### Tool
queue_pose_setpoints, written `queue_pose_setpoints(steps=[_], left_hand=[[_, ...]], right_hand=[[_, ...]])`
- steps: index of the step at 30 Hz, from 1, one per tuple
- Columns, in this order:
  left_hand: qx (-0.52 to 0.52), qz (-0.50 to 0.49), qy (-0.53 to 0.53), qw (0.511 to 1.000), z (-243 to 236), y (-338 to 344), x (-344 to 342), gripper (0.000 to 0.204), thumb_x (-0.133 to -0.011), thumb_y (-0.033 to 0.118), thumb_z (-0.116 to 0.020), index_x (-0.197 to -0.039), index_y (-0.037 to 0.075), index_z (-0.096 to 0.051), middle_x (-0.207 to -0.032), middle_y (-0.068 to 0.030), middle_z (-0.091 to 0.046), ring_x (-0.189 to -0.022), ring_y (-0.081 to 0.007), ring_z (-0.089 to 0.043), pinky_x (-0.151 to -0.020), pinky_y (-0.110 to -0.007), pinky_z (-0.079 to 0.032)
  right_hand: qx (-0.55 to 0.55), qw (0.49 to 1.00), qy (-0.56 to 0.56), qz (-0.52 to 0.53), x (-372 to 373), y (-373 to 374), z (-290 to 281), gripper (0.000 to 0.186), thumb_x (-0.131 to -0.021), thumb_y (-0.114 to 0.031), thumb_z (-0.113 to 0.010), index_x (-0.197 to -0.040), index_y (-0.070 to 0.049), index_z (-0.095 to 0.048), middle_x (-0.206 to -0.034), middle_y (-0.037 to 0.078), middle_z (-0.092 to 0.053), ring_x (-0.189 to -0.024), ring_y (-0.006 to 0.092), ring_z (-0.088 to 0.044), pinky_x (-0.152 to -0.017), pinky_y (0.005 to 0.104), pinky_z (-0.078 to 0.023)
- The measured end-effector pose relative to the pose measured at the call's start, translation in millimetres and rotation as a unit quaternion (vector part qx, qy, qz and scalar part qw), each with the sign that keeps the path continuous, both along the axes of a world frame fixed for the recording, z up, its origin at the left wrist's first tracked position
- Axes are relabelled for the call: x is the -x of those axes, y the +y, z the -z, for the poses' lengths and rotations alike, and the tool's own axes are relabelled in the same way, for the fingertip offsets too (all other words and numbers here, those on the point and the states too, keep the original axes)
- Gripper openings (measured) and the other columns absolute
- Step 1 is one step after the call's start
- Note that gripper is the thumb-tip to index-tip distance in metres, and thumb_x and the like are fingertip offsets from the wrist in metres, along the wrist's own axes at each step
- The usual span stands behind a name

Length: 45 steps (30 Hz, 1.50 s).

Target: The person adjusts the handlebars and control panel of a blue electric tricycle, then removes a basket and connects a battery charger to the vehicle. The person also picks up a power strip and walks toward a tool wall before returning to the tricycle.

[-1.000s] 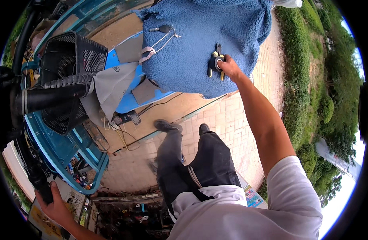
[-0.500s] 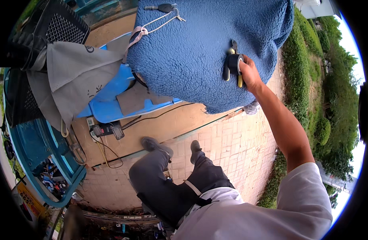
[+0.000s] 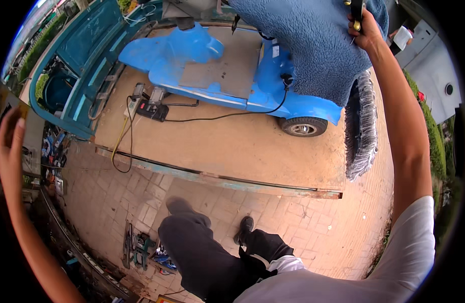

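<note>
At the upper right, my right hand (image 3: pixel 368 33) is closed around pliers (image 3: pixel 357 14) with black and yellow parts, partly cut off by the picture's top edge. It is over the far part of a blue fleece blanket (image 3: pixel 318 40). Whether a tape roll is also in that hand cannot be seen. My left hand (image 3: pixel 11 134) is raised at the far left rim, fingers apart, with nothing in it. The blanket drapes over the right end of a blue small vehicle (image 3: pixel 202 93), which has a black cable (image 3: pixel 232 116) plugged into its side.
The vehicle stands on a tan cargo bed (image 3: pixel 217 146) with a teal side frame (image 3: pixel 83 65). A black charger-like box (image 3: pixel 152 110) sits on the bed. Grey fringed cloth (image 3: pixel 364 131) hangs at the right. Tools (image 3: pixel 140 247) lie on the brick paving (image 3: pixel 293 227). Another person (image 3: pixel 402 38) stands upper right.
My view has swung, showing more of the vehicle and its wheel. My right hand has gone from the tape roll and pliers on the blanket to the upper right. My left hand has come into view.
</note>
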<state>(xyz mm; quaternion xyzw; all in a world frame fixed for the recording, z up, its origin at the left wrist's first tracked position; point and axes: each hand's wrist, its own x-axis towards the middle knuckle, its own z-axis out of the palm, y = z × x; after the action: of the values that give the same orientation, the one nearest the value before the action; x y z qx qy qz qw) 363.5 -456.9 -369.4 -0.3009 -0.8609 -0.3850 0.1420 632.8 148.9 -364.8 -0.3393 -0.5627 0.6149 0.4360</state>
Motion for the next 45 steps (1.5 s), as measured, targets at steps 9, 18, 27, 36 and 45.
queue_pose_setpoints(steps=[9,18,27,36,45], left_hand=[[-0.125,-0.019,-0.563,0.817,179,-182,-296,0.037,-0.086,0.017,-0.062,-0.114,-0.004,-0.054,-0.105,-0.0142,-0.063,-0.095,-0.0195,-0.058,-0.088,-0.03,-0.045],[-0.409,0.041,-0.681,0.606,241,-171,-449,0.067,-0.087,0.011,-0.058,-0.14,0.002,-0.017,-0.13,-0.0149,-0.04,-0.117,-0.0217,-0.043,-0.096,-0.039,-0.039],[-0.405,-0.052,-0.591,0.695,283,-180,-330,0.052,-0.085,0.005,-0.056,-0.129,-0.004,-0.032,-0.106,-0.0156,-0.057,-0.09,-0.0198,-0.059,-0.072,-0.033,-0.053],[-0.386,-0.042,-0.713,0.584,280,-148,-186,0.035,-0.09,0.033,-0.055,-0.114,0.008,-0.054,-0.098,-0.0091,-0.061,-0.081,-0.0161,-0.06,-0.065,-0.025,-0.053],[-0.355,0.072,-0.756,0.545,315,-90,-38,0.025,-0.089,0.014,-0.055,-0.112,0.007,-0.048,-0.096,-0.0069,-0.059,-0.089,-0.0216,-0.06,-0.076,-0.043,-0.053]], right_hand=[[-0.117,0.932,-0.172,-0.299,-127,-329,103,0.039,-0.07,0.0,-0.059,-0.108,0.003,-0.051,-0.082,0.003,-0.057,-0.069,0.0082,-0.054,-0.06,0.0232,-0.045],[-0.014,0.818,-0.266,-0.51,-187,-617,270,0.049,-0.068,-0.013,-0.065,-0.111,0.006,-0.049,-0.089,0.014,-0.062,-0.08,0.0161,-0.059,-0.07,0.0276,-0.047],[0.016,0.783,-0.267,-0.561,-78,-636,288,0.055,-0.074,-0.035,-0.068,-0.104,0.006,-0.05,-0.088,0.016,-0.058,-0.078,0.0186,-0.055,-0.067,0.0326,-0.046],[0.184,0.73,-0.191,-0.63,62,-581,329,0.063,-0.083,-0.051,-0.057,-0.118,0.001,-0.052,-0.086,0.004,-0.06,-0.068,0.0099,-0.05,-0.051,0.024,-0.037],[0.251,0.793,-0.231,-0.506,175,-533,285,0.042,-0.092,-0.039,-0.05,-0.108,-0.002,-0.061,-0.08,0.002,-0.058,-0.066,0.0105,-0.049,-0.055,0.025,-0.038]])
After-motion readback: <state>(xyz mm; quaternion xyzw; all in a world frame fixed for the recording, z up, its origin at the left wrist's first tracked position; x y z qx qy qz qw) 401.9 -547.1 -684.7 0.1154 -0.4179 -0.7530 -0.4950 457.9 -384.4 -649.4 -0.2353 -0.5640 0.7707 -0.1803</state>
